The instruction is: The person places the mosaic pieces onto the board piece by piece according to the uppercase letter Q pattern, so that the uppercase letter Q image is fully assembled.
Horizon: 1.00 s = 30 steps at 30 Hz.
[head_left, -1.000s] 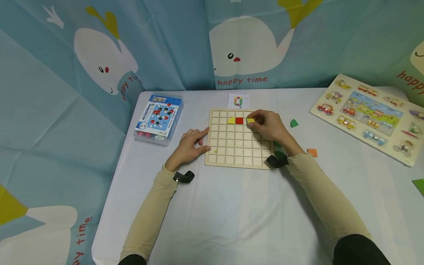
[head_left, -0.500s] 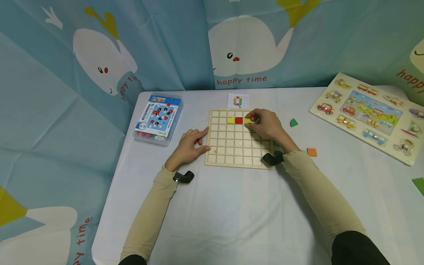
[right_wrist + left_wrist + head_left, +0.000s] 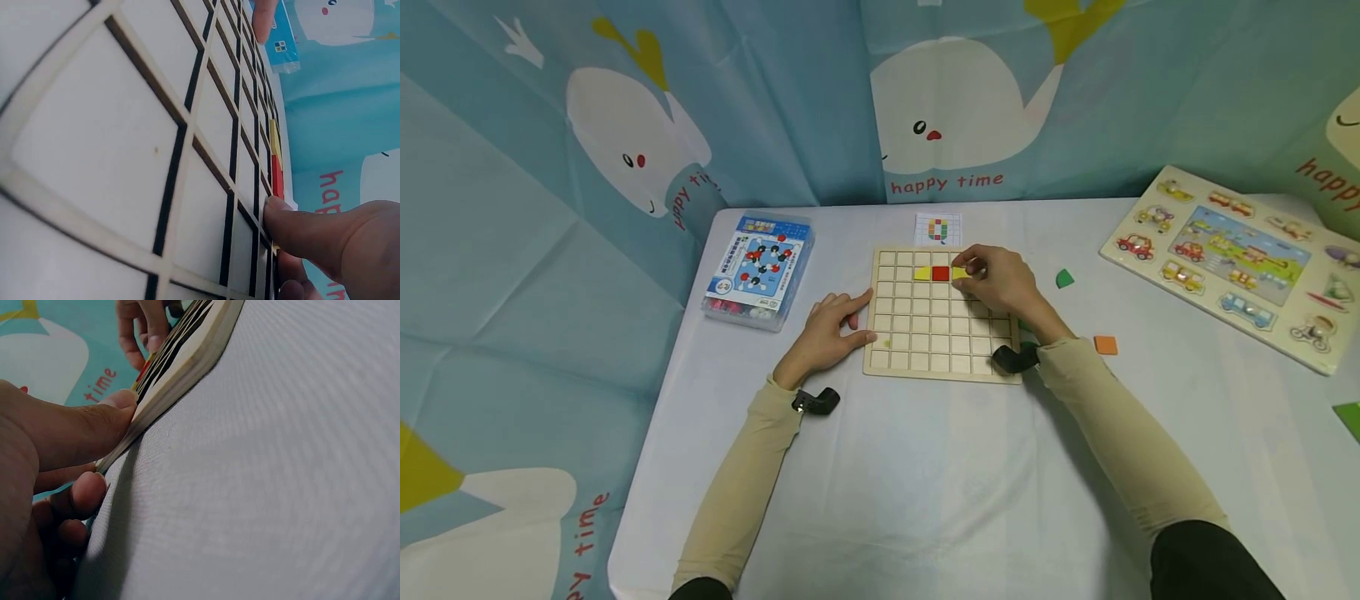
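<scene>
A wooden grid board [image 3: 917, 323] lies on the white table. In its second row from the top sit a yellow tile with a cut-away corner [image 3: 922, 273] and a red square tile [image 3: 941, 273]. My right hand [image 3: 1002, 279] pinches another yellow tile [image 3: 959, 273] between thumb and fingers, right beside the red one; fingers cover most of it. In the right wrist view the thumb [image 3: 306, 231] presses at the end of the red tile [image 3: 277, 176]. My left hand [image 3: 827, 329] rests against the board's left edge, thumb and index finger spread along it.
A pattern card [image 3: 937, 229] lies behind the board. To the right are a green piece [image 3: 1064, 278], an orange square [image 3: 1106, 345] and green pieces partly under the right wrist. A plastic box [image 3: 758, 271] stands left, a vehicle puzzle [image 3: 1232, 267] at the back right.
My right hand has shifted slightly left with the yellow tile, bringing it up against the red tile. The left hand has stayed at the board's edge.
</scene>
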Available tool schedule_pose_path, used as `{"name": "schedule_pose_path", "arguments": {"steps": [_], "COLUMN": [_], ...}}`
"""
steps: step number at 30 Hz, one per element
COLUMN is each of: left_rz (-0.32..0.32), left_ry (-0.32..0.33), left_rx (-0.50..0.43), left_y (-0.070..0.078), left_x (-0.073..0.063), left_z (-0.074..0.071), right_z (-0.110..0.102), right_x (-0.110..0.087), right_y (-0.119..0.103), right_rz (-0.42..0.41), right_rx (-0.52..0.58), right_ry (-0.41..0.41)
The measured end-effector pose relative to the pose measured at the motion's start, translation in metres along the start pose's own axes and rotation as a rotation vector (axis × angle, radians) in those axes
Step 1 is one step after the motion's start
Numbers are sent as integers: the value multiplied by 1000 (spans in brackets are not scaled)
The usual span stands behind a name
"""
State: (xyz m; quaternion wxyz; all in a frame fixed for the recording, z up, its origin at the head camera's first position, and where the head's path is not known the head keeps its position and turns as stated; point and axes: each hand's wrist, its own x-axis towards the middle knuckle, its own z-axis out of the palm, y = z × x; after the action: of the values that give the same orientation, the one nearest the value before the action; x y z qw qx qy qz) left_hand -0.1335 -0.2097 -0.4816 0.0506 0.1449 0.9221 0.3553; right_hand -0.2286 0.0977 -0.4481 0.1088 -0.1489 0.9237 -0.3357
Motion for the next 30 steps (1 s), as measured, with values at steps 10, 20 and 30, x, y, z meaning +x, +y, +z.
{"name": "schedule_pose_path", "arguments": {"steps": [10,20,30], "left_rz": [27,30,17], "left_ry": [13,21,9], "left_rx": [-8,-1,0], "left_y": [2,1,0], "left_x": [0,1,0], "left_z": [0,-1,-1], "right_z": [-4,-1,-1], "right_x": [-5,0,-1], "right_y": [4,2,5], "right_rz": [11,22,5], "right_rx": [104,56,111], "right_ry": [-2,27,28]}}
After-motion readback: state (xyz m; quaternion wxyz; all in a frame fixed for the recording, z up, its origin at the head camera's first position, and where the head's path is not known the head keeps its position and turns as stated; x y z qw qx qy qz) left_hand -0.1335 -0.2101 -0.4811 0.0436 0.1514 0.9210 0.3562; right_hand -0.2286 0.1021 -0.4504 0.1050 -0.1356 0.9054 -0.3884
